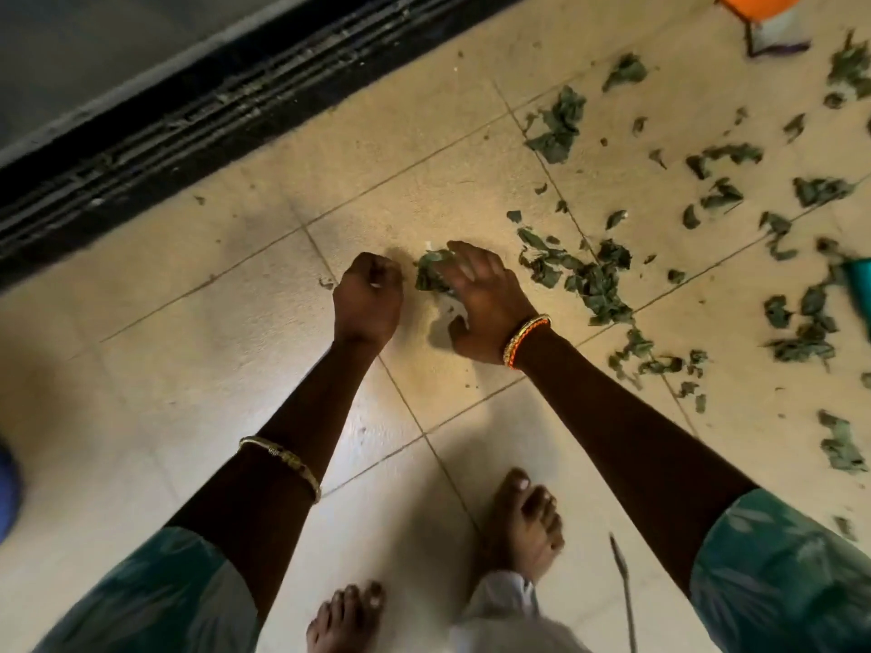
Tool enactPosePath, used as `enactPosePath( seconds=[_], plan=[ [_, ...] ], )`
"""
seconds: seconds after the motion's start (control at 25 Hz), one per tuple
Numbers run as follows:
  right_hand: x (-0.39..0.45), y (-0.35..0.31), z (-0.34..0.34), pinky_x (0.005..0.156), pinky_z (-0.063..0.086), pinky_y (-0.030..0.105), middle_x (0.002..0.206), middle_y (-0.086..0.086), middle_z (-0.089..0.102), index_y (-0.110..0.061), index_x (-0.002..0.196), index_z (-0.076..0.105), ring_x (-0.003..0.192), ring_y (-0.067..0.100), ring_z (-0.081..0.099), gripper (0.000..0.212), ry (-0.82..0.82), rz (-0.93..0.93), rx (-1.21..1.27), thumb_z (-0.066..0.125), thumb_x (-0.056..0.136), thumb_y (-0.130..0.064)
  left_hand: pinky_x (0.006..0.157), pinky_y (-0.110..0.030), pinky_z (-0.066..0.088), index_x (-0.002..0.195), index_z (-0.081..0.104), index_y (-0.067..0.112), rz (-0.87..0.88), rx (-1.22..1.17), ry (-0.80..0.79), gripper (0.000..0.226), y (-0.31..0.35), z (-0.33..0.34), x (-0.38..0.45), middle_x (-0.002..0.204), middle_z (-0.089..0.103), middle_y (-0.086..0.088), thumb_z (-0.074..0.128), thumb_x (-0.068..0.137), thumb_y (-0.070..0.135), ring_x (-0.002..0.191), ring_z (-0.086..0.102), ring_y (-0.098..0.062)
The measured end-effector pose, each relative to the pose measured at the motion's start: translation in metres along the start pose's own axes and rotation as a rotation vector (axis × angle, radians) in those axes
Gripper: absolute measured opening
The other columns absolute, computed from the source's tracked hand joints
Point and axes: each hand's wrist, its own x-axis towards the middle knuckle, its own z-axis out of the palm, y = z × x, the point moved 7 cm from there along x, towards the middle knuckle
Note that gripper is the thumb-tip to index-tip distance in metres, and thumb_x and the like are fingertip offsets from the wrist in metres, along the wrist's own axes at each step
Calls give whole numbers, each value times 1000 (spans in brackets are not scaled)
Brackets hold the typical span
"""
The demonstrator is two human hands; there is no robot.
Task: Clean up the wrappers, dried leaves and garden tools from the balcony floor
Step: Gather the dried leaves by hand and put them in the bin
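Dried green leaves (598,280) lie scattered over the beige tiled floor (235,332), mostly to the right of my hands. My right hand (480,299) is low over the tile with its fingers spread, and they rest on a small clump of leaves (429,273) under the fingertips. My left hand (367,299) hovers just left of that clump, curled into a fist; something small and pale shows between its fingers, but I cannot tell what it is. A thin stick (622,577) lies on the floor near my right foot.
A dark sliding-door track (179,115) runs diagonally across the upper left. An orange object on a metal stand (759,11) sits at the top right. A teal object (860,285) pokes in at the right edge. My bare feet (523,516) stand below my hands.
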Motion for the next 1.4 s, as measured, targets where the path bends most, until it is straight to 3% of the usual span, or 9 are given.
enactPosePath(
  seconds=[0.16, 0.36, 0.6, 0.84, 0.92, 1.08, 1.2, 1.32, 1.4],
  plan=[
    [28, 2, 47, 92, 37, 48, 140, 13, 42, -19, 127, 49, 126, 36, 38, 62, 217, -172, -185, 52, 66, -31, 84, -46, 54, 86, 61, 18, 91, -84, -117, 12, -23, 32, 58, 88, 67, -8, 54, 80, 26, 89, 66, -31],
    [26, 17, 64, 92, 42, 50, 143, 13, 42, -17, 134, 49, 131, 37, 37, 71, 244, -175, -209, 61, 66, -3, 68, -38, 54, 75, 61, 16, 87, -170, -160, 16, -20, 34, 86, 60, 66, -1, 55, 89, 22, 61, 64, -23],
    [25, 21, 65, 100, 36, 48, 136, 24, 48, -3, 128, 54, 126, 46, 42, 72, 283, -287, -187, 9, 72, -5, 55, -26, 52, 79, 56, 11, -26, -255, -148, 25, -23, 38, 90, 48, 62, 2, 52, 95, 29, 57, 66, -19],
    [20, 25, 42, 67, 57, 35, 95, 16, 71, 0, 91, 72, 79, 36, 67, 35, 492, -268, -262, 41, 77, 4, 54, -23, 49, 87, 55, 9, 38, -426, -201, 12, -23, 33, 79, 69, 65, -7, 47, 95, 13, 60, 65, -20],
    [14, 32, 26, 67, 57, 36, 92, 17, 71, 0, 90, 73, 77, 31, 67, 29, 563, -179, -87, 54, 72, 14, 62, -26, 50, 86, 58, 10, 26, -486, -243, 16, -21, 33, 63, 79, 66, -9, 47, 96, 14, 66, 65, -21],
    [-10, 59, -1, 72, 56, 22, 99, 7, 69, 2, 102, 70, 72, -2, 63, 25, 672, 194, 752, 63, 80, 11, 83, -37, 53, 96, 62, 11, -126, -507, -422, 30, -24, 51, 24, 107, 70, -15, 41, 99, 33, 97, 68, -29],
    [-18, 47, 3, 76, 53, 17, 98, 9, 69, 3, 102, 69, 73, -3, 63, 26, 677, 223, 1009, 65, 77, 11, 80, -37, 55, 94, 61, 12, -266, -560, -610, 44, -23, 74, -7, 95, 71, -12, 35, 99, 47, 86, 70, -26],
    [-29, 15, 18, 84, 49, 18, 101, 14, 71, 0, 98, 72, 88, 15, 65, 29, 663, 175, 683, 56, 77, 12, 56, -24, 52, 83, 59, 9, -406, -713, -645, 50, -19, 90, -32, 62, 64, -5, 31, 100, 47, 55, 63, -15],
    [-32, -11, 31, 98, 45, 33, 106, 19, 67, 2, 102, 68, 103, 28, 61, 34, 569, 23, 372, 49, 74, 5, 47, -19, 47, 75, 59, 7, -420, -717, -558, 47, -17, 93, -36, 59, 60, -5, 30, 102, 33, 50, 58, -13]
  ],
)
